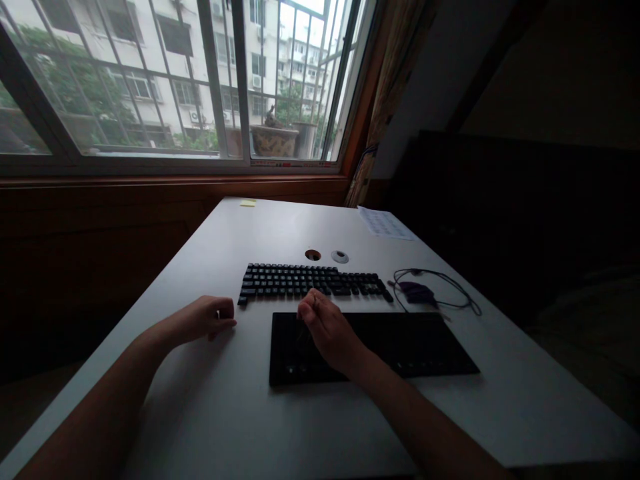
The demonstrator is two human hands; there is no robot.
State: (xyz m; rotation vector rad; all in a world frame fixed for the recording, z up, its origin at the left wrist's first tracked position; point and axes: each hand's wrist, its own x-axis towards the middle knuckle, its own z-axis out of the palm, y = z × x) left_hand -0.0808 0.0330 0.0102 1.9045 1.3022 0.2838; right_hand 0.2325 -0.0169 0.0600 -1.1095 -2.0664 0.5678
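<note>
Keyboard base [405,337] beneath a pinching right hand [330,330]

The right forearm [405,407] slants in from the lower right, wrist above the base's left half; thumb and fingers press together on a thin wire tool [303,335], its outline dim. The left hand [203,317] sits low over the white desk [235,413], fingers loosely curled and the thumb apart, near the left end of the black keycaps [280,281]. Wide, flat and nearly black, the base lies on the desk just before those keycap rows, faint pale marks along its near side.
</note>
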